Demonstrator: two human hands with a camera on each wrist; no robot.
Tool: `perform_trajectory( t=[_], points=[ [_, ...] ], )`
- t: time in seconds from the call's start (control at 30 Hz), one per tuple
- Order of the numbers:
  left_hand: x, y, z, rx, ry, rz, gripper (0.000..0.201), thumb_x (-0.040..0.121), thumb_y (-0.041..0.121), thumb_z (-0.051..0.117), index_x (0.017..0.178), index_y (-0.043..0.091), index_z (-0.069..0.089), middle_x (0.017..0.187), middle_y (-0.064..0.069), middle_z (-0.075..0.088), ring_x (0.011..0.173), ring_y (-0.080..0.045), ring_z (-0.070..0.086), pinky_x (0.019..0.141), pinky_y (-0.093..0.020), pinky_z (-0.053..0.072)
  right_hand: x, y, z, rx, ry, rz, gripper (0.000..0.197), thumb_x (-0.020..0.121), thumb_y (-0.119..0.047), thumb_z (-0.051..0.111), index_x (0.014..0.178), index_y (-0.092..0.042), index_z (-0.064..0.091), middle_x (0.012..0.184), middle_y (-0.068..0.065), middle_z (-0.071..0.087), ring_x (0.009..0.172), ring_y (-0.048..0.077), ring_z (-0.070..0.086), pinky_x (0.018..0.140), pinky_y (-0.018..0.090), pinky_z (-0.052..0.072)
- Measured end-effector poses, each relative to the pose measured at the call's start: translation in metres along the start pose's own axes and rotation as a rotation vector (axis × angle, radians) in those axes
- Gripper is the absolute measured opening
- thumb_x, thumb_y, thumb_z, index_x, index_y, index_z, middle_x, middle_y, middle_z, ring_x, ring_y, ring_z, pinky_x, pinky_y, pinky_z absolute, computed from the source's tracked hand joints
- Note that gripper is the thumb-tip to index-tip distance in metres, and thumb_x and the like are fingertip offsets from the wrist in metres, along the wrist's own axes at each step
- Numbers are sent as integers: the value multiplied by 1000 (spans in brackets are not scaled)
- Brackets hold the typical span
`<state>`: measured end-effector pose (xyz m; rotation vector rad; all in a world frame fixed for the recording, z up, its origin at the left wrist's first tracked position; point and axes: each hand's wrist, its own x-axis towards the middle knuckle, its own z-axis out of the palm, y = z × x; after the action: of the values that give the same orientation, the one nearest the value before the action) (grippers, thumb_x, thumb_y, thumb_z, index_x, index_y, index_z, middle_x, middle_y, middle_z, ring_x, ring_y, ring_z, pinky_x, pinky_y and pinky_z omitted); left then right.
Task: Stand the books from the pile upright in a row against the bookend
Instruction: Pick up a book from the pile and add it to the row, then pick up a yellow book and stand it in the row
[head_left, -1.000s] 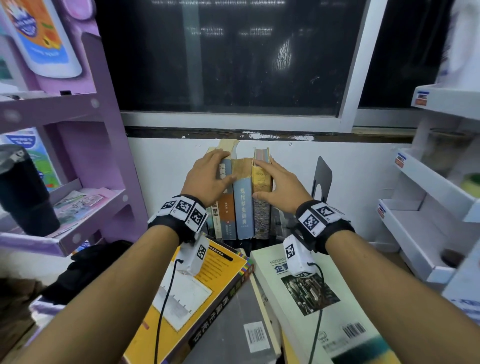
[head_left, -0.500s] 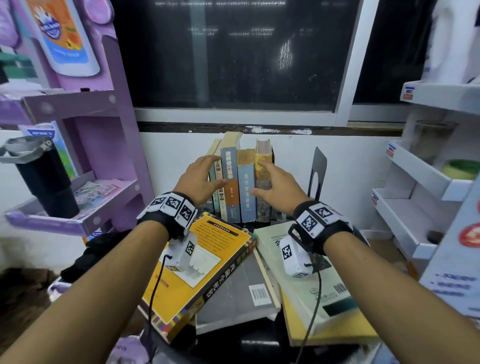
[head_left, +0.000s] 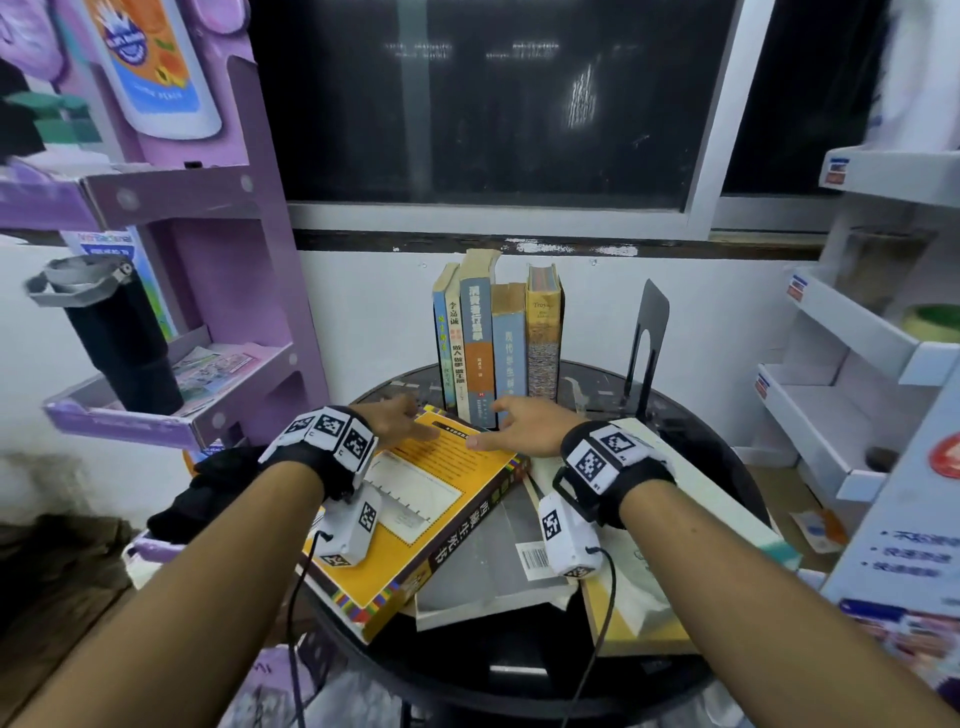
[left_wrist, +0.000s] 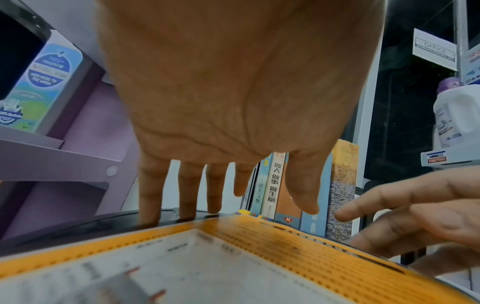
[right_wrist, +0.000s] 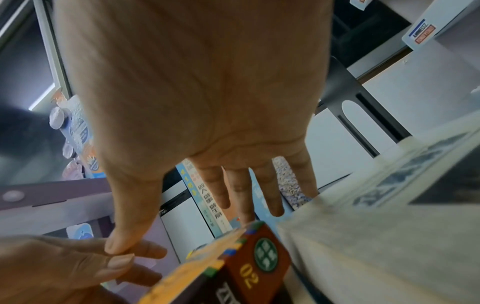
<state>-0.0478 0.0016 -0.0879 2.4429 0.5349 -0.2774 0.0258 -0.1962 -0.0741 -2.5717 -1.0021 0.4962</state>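
Observation:
Several books (head_left: 498, 338) stand upright in a row at the back of the round black table (head_left: 696, 441). The black metal bookend (head_left: 647, 343) stands to their right, a gap apart. A thick yellow book (head_left: 431, 519) lies flat on top of the pile in front. My left hand (head_left: 400, 421) and right hand (head_left: 524, 426) hover with straight fingers over its far edge, holding nothing. In the left wrist view the left hand (left_wrist: 228, 205) reaches past the yellow book (left_wrist: 233, 257). The right hand (right_wrist: 207, 216) is above the book's brown spine corner (right_wrist: 249, 267).
Under the yellow book lie a grey book (head_left: 493, 561) and a white book (head_left: 691, 499). A purple shelf (head_left: 171, 415) with a black tumbler (head_left: 114, 343) stands left. White shelves (head_left: 852, 332) stand right. A wall and dark window close the back.
Both hands have let go of the upright row and dropped down toward me, onto the far edge of the yellow book. The row stays standing.

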Motion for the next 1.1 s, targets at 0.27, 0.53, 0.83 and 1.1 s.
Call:
perform_trajectory(
  t=[0.27,0.53,0.83,1.1],
  points=[
    [3,-10,2,-29,-57,-135,69,88,33,66,143,12,30,139,-6,49,119,-21,49,93,-29,35,7,-5,11,-151,-98,49,75,74,-69,65,125,-15,54,121,6,62,108,21,58,97,40,47],
    [7,-16,0,86,-25,-168,85,76,55,70,141,12,36,141,-3,48,127,-24,46,107,-39,34,6,-6,13,-133,-71,39,72,71,-61,73,120,-10,58,117,11,65,106,24,61,95,41,49],
    [-12,-2,-6,-39,-94,-27,37,96,22,55,129,7,50,119,-3,58,98,-15,51,75,-14,43,1,-5,8,32,-27,10,70,72,-47,80,127,-12,52,124,5,60,110,20,56,92,34,46],
    [-29,-7,-27,-312,-52,115,37,82,20,71,111,12,50,83,10,63,61,4,65,52,-6,48,4,-13,-2,199,57,-109,90,61,-38,89,135,-17,43,124,-2,59,111,15,56,93,29,45]
  ],
)
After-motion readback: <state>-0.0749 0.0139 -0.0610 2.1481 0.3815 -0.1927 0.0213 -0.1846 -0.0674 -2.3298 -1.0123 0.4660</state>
